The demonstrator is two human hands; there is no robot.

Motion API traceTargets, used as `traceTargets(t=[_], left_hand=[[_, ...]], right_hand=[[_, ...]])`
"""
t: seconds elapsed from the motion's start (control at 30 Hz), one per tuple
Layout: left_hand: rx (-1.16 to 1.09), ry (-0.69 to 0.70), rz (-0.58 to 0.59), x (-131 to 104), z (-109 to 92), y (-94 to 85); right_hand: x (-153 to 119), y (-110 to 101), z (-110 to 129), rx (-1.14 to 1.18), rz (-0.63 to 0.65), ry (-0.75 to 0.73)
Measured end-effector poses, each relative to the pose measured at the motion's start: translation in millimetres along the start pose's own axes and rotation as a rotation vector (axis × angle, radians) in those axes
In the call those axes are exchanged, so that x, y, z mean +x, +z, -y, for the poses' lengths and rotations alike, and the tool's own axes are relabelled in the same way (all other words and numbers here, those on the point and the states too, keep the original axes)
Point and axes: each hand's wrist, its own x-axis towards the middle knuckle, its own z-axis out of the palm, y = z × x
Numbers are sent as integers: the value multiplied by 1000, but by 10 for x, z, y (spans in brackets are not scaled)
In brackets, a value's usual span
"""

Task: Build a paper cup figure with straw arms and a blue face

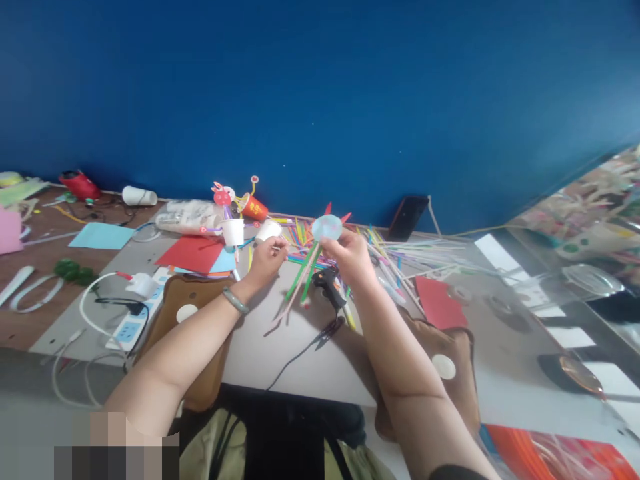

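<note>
Pinched in my right hand is a round, pale blue craft figure. Red points stick up behind its top, and green and pink strips hang beneath it. My left hand is closed, fingertips together, to the left of the figure and apart from it; whatever it may hold is too small to name. Just below my right hand lies a black glue gun with its cord running toward the front edge. Many coloured pipe cleaners are heaped behind both hands.
White paper cups, one bearing a red figure, stand left of centre near an orange cup. Red paper and a power strip lie left. Brown cushions sit under my forearms. A dark phone leans against the blue wall.
</note>
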Motion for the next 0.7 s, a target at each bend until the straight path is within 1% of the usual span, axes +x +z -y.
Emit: traceTargets(t=[0.03,0.1,0.17,0.27,0.33,0.4,0.5,0.6,0.7], left_hand=[[99,51,10,5,10,7],[291,156,88,9,1,31],[456,228,178,15,-51,64],[700,259,253,50,-180,107],[886,250,272,97,-261,110],[1029,233,249,158,-313,87],[1164,232,179,267,-324,31],[1320,177,127,396,-276,10],[1354,131,117,548,-187,52]], right_hand=[[-13,-35,48,9,-18,-19],[-42,-102,126,28,-50,-53],[-70,-165,181,68,-77,-79],[-101,-260,239,139,-96,-123],[-115,-323,282,159,-108,-160],[-130,-380,339,162,-126,-192],[-161,-449,441,182,-159,-227],[-200,-502,530,228,-180,-248],[-226,-549,582,253,-187,-254]])
